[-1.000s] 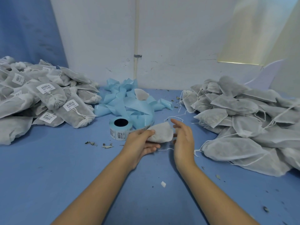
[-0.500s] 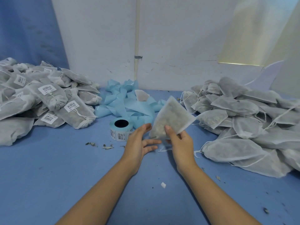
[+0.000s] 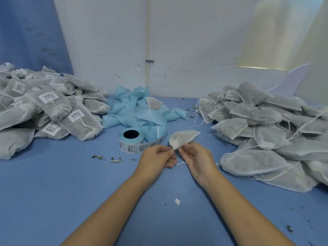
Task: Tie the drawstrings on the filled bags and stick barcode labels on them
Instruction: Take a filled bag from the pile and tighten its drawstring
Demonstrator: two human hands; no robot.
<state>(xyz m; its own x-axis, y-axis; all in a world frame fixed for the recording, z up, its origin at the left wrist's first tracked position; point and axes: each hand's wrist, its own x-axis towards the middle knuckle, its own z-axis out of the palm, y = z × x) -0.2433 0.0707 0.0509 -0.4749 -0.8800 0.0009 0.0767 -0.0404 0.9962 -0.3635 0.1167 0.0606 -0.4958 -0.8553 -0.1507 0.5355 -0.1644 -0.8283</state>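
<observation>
Scuffed white wall (image 3: 195, 41), thin vertical pipe (image 3: 147, 41), blue tabletop (image 3: 53, 192), blue panel (image 3: 30, 32) at left

The bag (image 3: 183, 138) just right of the label roll (image 3: 131, 142) is thin, matt white non-woven cloth, as are the heaped bags (image 3: 257, 121) left and right of it. The roll carries smooth white paper labels on glossy pale-blue backing, and the loose backing ribbon (image 3: 140, 115) behind it has the same slick sheen. Under the roll the table surface (image 3: 53, 189) is smooth, matt blue.

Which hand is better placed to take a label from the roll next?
Probably left: the left hand is beside the label roll; the right hand, also holding the bag, is farther away.
</observation>
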